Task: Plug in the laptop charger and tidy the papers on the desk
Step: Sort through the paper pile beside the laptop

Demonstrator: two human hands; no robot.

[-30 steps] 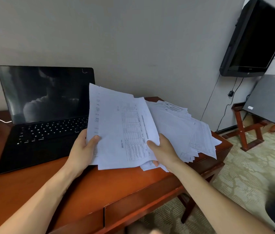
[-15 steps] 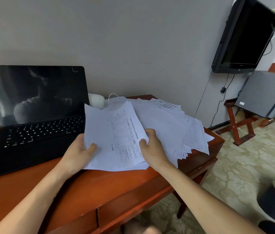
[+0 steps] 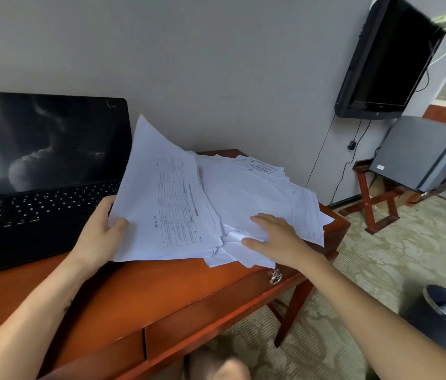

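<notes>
Head: L hand (image 3: 98, 237) pinches sheaf (image 3: 161, 209); R hand (image 3: 279, 242) flat, fingers spread, on pile (image 3: 249, 187) at sheaf's 3 o'clock. Mid-tidy. Next, prob.: gather pile into sheaf.

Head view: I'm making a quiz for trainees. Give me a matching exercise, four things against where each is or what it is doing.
1 laptop
2 left hand
3 right hand
4 waste bin

a on the floor, right of the desk
b resting flat on the loose papers
c open on the desk, screen dark
d grips a raised sheaf of sheets

Pairs: 1-c, 2-d, 3-b, 4-a
</notes>
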